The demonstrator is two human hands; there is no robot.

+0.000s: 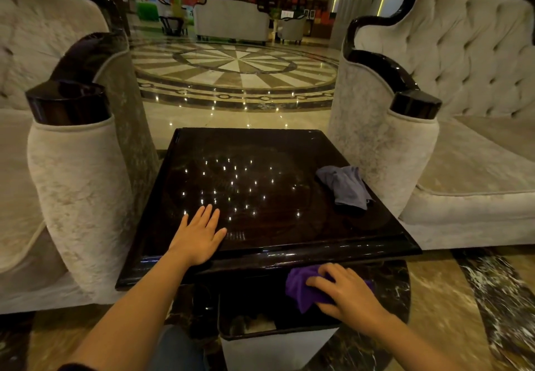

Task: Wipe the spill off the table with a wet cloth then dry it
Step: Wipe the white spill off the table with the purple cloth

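Observation:
A glossy dark square table [289, 145] stands between two armchairs and reflects many ceiling lights. My left hand [199, 233] lies flat and open on its near left part, fingers spread. My right hand [347, 291] is below the table's front edge, closed on a purple cloth [301, 286] over a dark bin. A crumpled grey-blue cloth [346, 187] rests on the table near its right edge. I cannot make out a spill on the shiny top.
A white bin with a dark rim [272, 334] stands in front of the table, under my right hand. Pale tufted armchairs [78, 179] [463, 145] flank the table closely on both sides. Polished marble floor [237, 69] stretches beyond.

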